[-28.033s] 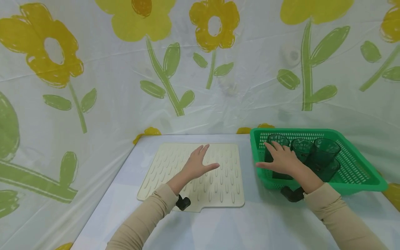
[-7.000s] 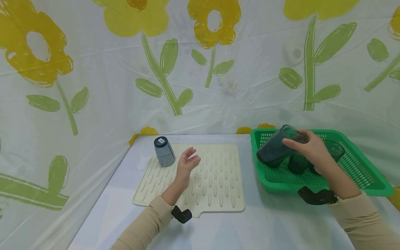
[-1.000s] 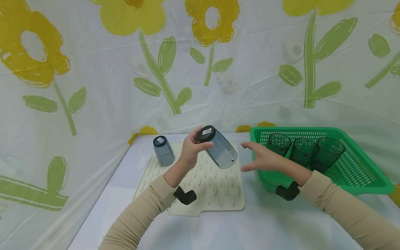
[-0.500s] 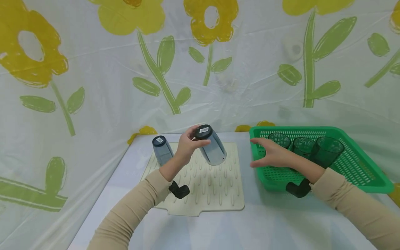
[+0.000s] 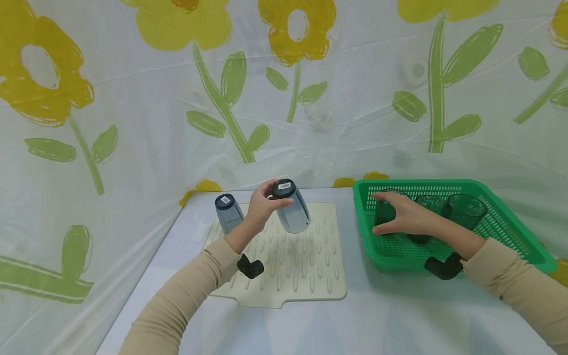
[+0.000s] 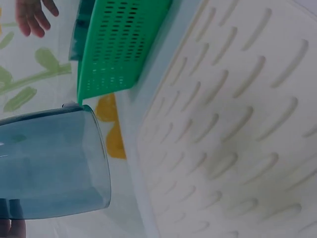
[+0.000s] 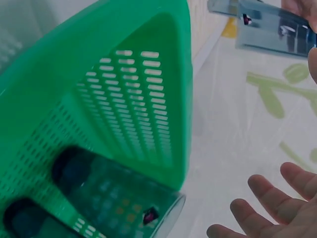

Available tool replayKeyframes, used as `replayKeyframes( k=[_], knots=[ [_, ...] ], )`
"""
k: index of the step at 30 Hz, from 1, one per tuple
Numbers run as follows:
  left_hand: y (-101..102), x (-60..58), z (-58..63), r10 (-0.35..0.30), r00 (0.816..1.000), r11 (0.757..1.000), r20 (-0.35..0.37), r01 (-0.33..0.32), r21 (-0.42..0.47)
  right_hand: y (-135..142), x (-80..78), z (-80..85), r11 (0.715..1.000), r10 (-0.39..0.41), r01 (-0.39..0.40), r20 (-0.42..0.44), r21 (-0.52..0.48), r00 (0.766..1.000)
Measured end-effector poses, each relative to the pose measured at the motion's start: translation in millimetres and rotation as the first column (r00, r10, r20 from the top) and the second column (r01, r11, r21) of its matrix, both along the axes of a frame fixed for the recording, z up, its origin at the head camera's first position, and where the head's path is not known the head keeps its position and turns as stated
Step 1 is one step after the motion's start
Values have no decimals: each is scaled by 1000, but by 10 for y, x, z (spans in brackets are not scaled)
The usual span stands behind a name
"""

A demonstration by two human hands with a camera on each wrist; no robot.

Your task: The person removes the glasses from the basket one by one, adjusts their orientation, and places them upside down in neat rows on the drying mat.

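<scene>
My left hand (image 5: 261, 206) grips a smoky blue-grey drinking glass (image 5: 294, 213) near its dark base. The glass is upside down, slightly tilted, and held above the cream ridged drying mat (image 5: 306, 278). In the left wrist view its clear rim end (image 6: 94, 163) hangs apart from the mat. A second such glass (image 5: 228, 212) stands upside down on the mat's far left corner, partly behind the left forearm. My right hand (image 5: 406, 214), fingers spread and holding nothing, hovers over the left side of the green basket (image 5: 390, 264). Beside it in the basket is a glass (image 7: 119, 193).
Two more glasses, a middle one (image 5: 431, 203) and a right one (image 5: 465, 211), stand rim up in the basket, partly hidden by the right arm. A flower-print curtain (image 5: 346, 123) hangs behind the white-covered table (image 5: 324, 325).
Over the last second, the held glass moves left and turns more upright. The right hand shifts right, over the basket. Earlier, the right hand lifted this glass from the basket; now the left holds it.
</scene>
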State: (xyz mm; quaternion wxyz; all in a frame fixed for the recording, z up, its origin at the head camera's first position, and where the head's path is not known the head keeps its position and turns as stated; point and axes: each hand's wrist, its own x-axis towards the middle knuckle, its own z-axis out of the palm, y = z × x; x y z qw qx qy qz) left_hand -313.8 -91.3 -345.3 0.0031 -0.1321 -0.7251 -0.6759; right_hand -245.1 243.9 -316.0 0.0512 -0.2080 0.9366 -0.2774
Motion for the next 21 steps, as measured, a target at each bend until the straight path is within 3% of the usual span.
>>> replayKeyframes(
  k=[10, 21],
  knots=[
    [-34, -113, -78, 30, 999, 995, 25, -28, -94, 268, -14, -6, 998, -46, 46, 7, 32, 999],
    [-81, -198, -149, 69, 996, 992, 56, -63, -106, 534, -21, -10, 992, -103, 103, 0, 79, 995]
  ],
)
